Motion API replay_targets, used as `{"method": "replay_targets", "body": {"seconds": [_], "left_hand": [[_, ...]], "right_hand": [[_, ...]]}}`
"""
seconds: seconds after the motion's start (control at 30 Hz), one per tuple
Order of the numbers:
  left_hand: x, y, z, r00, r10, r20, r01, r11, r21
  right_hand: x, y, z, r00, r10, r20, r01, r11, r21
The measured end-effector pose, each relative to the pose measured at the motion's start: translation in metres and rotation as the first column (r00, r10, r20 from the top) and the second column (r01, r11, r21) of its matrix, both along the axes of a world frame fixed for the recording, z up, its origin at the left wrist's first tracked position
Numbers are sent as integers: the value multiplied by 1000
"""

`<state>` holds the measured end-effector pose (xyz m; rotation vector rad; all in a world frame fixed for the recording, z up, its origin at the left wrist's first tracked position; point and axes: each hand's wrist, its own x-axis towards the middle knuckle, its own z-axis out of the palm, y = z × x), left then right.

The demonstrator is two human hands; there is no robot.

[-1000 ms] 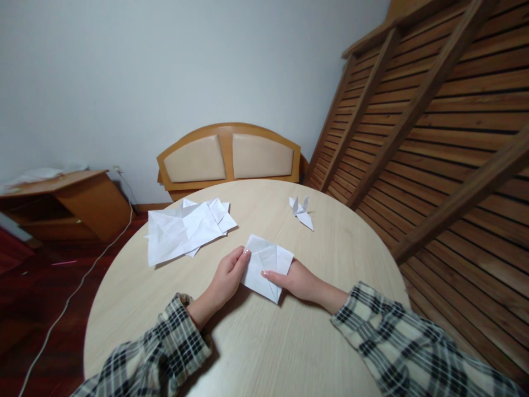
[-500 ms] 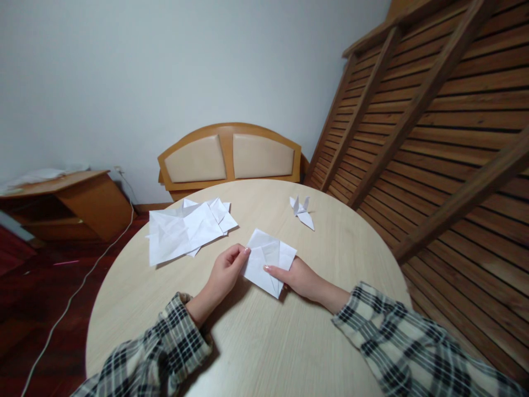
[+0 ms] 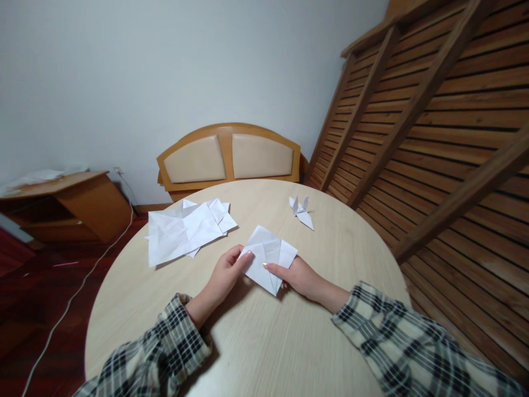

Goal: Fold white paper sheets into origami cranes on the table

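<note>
A white, partly folded square of paper (image 3: 268, 255) is held a little above the round pale wooden table (image 3: 248, 342). My left hand (image 3: 225, 274) pinches its left corner between thumb and fingers. My right hand (image 3: 295, 275) grips its lower right side, thumb lying on top along a crease. Both arms wear plaid sleeves.
A pile of creased white sheets (image 3: 184, 229) lies on the table to the left. A finished white paper crane (image 3: 301, 211) stands at the far right of the table. A padded wooden chair back (image 3: 229, 155) is behind the table; a slatted wooden panel (image 3: 433, 121) leans at the right.
Both hands have lifted the folded paper slightly and tilted it away from me. The pile and the crane have stayed where they were.
</note>
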<state>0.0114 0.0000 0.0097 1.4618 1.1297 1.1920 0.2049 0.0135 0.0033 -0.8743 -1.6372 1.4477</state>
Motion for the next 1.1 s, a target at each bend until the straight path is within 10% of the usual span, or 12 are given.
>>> {"method": "replay_targets", "body": {"seconds": [0.57, 0.83, 1.1], "left_hand": [[1, -3, -4, 969, -117, 220, 145, 982, -117], [8, -9, -6, 914, -405, -33, 400, 911, -104], [11, -9, -6, 943, -319, -89, 310, 945, -102]], "right_hand": [[-1, -1, 2, 999, 10, -46, -10, 1000, 0], [0, -3, 3, 998, -60, -27, 58, 995, -78], [0, -3, -1, 1000, -18, 13, 19, 998, -57]]}}
